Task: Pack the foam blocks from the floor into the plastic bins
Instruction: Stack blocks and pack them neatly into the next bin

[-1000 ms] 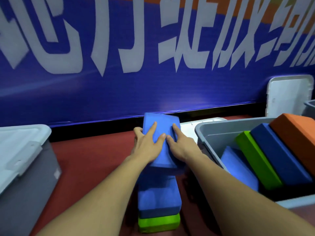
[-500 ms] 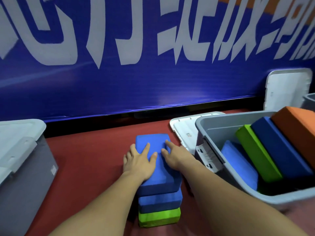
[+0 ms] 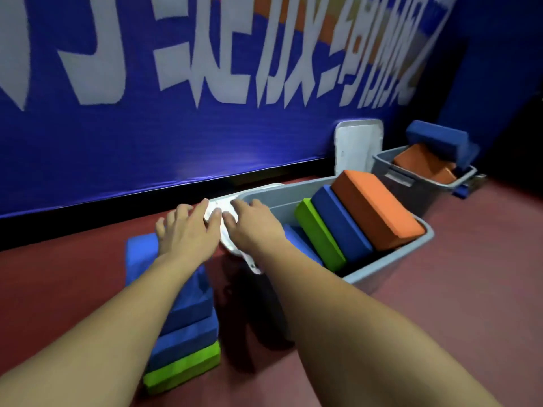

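Observation:
A stack of three foam blocks stands on the red floor: a blue block (image 3: pixel 138 257) on top, a darker blue one (image 3: pixel 188 339) under it, a green one (image 3: pixel 182 368) at the bottom. My left hand (image 3: pixel 188 230) hovers over the stack's far end, fingers spread, holding nothing. My right hand (image 3: pixel 252 227) is open beside it, over a white lid (image 3: pixel 232 248) and the near corner of a grey bin (image 3: pixel 390 268). That bin holds a green block (image 3: pixel 320 236), a dark blue block (image 3: pixel 340 224) and an orange block (image 3: pixel 376 207) leaning in a row.
A second grey bin (image 3: pixel 411 183) at the back right holds orange blocks (image 3: pixel 423 165) and a blue block (image 3: pixel 440 139) sticking out on top. Another white lid (image 3: pixel 358 145) leans on the blue banner wall (image 3: pixel 176 127). Bare red floor (image 3: pixel 470 289) lies to the right.
Both hands have let go of the top blue block, now resting on the stack, and moved up and right toward the bin's corner. The view has swung to the right.

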{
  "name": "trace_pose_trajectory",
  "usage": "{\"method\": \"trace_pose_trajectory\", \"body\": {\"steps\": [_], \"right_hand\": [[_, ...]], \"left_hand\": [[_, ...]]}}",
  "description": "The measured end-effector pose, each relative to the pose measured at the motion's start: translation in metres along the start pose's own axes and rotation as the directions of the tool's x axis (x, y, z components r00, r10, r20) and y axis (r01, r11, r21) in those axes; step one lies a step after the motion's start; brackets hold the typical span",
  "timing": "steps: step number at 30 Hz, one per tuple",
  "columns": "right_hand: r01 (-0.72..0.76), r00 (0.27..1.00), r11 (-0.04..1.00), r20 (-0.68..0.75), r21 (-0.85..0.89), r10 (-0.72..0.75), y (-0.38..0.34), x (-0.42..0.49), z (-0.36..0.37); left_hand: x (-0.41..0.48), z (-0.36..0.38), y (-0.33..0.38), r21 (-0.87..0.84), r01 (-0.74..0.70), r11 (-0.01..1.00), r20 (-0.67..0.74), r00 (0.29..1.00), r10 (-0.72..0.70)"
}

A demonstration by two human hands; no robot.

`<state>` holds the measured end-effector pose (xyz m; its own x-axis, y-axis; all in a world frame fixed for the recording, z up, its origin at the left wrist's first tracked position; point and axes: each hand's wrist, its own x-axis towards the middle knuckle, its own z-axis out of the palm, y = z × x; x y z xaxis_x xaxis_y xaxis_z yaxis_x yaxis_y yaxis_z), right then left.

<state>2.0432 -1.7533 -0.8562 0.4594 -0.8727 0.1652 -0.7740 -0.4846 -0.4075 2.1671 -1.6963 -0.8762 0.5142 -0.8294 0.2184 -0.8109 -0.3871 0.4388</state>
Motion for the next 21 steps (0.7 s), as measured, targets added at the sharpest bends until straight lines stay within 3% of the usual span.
{"method": "trace_pose_trajectory", "body": {"steps": [6, 11, 18, 21], "right_hand": [[-0.143, 0.985, 0.988, -0.104, -0.057, 0.137, 0.080, 0.002, -0.065], [-0.307, 0.921, 0.948, -0.274, -0.077, 0.276, 0.164, 0.001, -0.097], [-0.414, 0.878, 0.894, -0.336, -0.172, 0.342, 0.254, -0.004, -0.137], [-0.471, 0.860, 0.873, -0.287, -0.128, 0.422, 0.292, -0.009, -0.151]], "left_hand": [[0.004, 0.025, 0.081, -0.064, -0.081, 0.995, 0.057, 0.995, 0.085], [-0.001, 0.069, 0.156, -0.056, -0.155, 0.986, 0.137, 0.977, 0.162], [-0.014, 0.134, 0.259, -0.081, -0.261, 0.962, 0.180, 0.945, 0.272], [-0.020, 0.155, 0.293, -0.148, -0.256, 0.955, 0.195, 0.939, 0.282]]}}
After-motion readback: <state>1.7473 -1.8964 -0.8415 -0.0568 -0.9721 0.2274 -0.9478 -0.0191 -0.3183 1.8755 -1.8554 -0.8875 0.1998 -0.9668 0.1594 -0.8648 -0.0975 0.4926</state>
